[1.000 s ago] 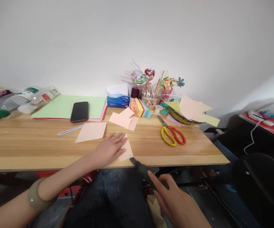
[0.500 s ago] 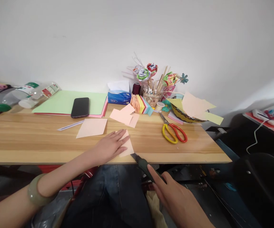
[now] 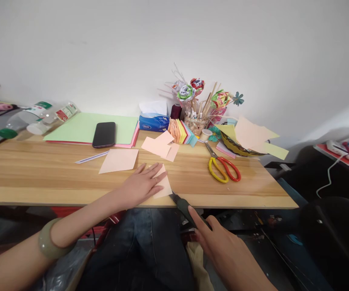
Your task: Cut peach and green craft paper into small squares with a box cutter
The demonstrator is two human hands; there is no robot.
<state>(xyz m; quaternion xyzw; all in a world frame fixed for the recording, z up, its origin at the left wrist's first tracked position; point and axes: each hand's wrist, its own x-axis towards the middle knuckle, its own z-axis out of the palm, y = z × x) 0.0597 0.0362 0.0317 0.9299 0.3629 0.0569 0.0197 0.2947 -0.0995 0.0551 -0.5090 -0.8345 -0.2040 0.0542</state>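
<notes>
My left hand [image 3: 141,185] lies flat with fingers stretched out on a small folded peach paper [image 3: 164,186] near the front edge of the wooden table [image 3: 41,178]. My right hand [image 3: 223,250] is below the table edge, closed round the dark green handle of a utility knife [image 3: 184,207]. Its forefinger lies along the handle. The knife's tip touches the lower right edge of the peach paper. A jade-coloured bangle sits on my left wrist.
A larger peach sheet [image 3: 119,160], more peach pieces [image 3: 159,146], a white strip [image 3: 91,157], a black phone [image 3: 104,134] on green card, red-and-yellow scissors [image 3: 223,169], a tissue box [image 3: 154,121], a jar of paper flowers [image 3: 195,105], bottles [image 3: 38,117] far left.
The knife tip has slid up to the paper's edge as my right hand pushed forward. My left hand stays pressed on the paper. The view has shifted slightly.
</notes>
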